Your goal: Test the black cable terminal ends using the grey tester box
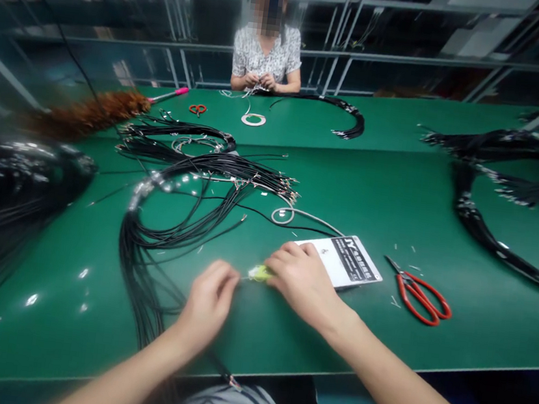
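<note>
My left hand (pixel 209 296) is closed in a pinch, and a thin wire end pokes out of its fingertips to the right. That tip meets a small yellow-green piece with a clear end (pixel 259 273), whose exact kind I cannot make out. My right hand (pixel 302 279) has its fingers closed round this piece. Just behind the right hand lies a white box with a black printed label (pixel 353 261), partly covered by the hand, with a grey cord (pixel 316 217) leading off it. Left of my left hand, a bundle of black cables (pixel 133 251) curves toward the front edge.
Red-handled scissors (pixel 422 299) lie at the right among wire scraps. More black cables (pixel 472 230) lie far right, and a shiny black heap (pixel 20 191) far left. Across the green table (pixel 379 189) a person (pixel 266 57) handles wires near a tape roll (pixel 253 119) and a brown duster (pixel 98 112).
</note>
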Tool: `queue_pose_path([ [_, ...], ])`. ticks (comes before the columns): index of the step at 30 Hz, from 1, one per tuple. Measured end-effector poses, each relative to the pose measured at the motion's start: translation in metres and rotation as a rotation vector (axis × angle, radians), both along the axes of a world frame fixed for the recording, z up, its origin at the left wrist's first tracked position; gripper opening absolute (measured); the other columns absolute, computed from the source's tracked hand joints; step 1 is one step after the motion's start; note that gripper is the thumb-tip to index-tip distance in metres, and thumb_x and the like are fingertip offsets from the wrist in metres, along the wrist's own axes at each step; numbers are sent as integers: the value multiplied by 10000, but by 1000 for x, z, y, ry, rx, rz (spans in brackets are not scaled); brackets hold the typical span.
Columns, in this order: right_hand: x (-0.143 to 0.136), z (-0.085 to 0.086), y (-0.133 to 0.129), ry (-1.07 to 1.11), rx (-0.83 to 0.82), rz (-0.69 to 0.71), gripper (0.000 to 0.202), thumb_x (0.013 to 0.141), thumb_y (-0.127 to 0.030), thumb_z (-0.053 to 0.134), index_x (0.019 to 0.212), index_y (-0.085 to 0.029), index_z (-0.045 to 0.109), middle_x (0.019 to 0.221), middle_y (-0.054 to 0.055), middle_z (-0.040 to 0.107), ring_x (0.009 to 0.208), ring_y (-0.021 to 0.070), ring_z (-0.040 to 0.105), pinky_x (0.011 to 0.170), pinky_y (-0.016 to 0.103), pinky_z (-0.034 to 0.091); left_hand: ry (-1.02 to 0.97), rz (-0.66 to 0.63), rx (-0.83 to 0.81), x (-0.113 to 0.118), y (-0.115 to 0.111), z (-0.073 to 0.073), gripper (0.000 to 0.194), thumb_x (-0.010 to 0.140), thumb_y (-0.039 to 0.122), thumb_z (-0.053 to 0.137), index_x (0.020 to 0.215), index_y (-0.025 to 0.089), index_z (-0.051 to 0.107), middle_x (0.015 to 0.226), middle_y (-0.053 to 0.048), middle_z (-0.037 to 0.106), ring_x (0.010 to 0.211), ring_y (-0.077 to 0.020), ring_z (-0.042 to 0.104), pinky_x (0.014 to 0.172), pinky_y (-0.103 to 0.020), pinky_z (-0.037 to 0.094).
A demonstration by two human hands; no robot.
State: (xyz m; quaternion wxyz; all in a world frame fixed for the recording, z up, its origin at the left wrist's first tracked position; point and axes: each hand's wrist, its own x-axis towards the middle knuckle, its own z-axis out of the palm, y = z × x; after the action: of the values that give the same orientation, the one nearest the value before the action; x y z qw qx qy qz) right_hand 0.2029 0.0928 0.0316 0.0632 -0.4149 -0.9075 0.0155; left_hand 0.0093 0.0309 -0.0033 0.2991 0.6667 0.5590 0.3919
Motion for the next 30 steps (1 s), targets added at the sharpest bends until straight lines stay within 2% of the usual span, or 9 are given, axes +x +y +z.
queue_pose_path([
  [4,1,-6,-2,31,66,-2,147,902,-213,650,760,-185,625,785,13,688,881,197,541,782,360,269,40,-9,20,2,6,0,210,977,186,456,796,179,563,784,-16,550,757,-158,535,695,-256,406],
  [12,2,-12,-2,78,119,4,155,896,-213,655,747,-191,620,767,1,681,865,191,539,858,382,259,96,-41,12,6,10,-8,206,975,184,454,805,181,571,785,-20,548,740,-161,534,679,-259,406],
  [25,4,-11,-4,81,115,-8,136,879,-209,667,751,-197,622,774,-4,678,890,202,552,934,411,248,59,-2,-23,11,12,-13,181,961,184,476,815,182,583,783,-18,566,739,-161,547,682,-262,417],
  [30,1,-10,-6,59,88,-29,88,889,-202,646,802,-198,634,834,17,697,935,216,557,963,431,245,70,5,-16,10,14,-14,177,956,183,476,815,186,583,781,-15,572,736,-161,554,683,-259,421],
])
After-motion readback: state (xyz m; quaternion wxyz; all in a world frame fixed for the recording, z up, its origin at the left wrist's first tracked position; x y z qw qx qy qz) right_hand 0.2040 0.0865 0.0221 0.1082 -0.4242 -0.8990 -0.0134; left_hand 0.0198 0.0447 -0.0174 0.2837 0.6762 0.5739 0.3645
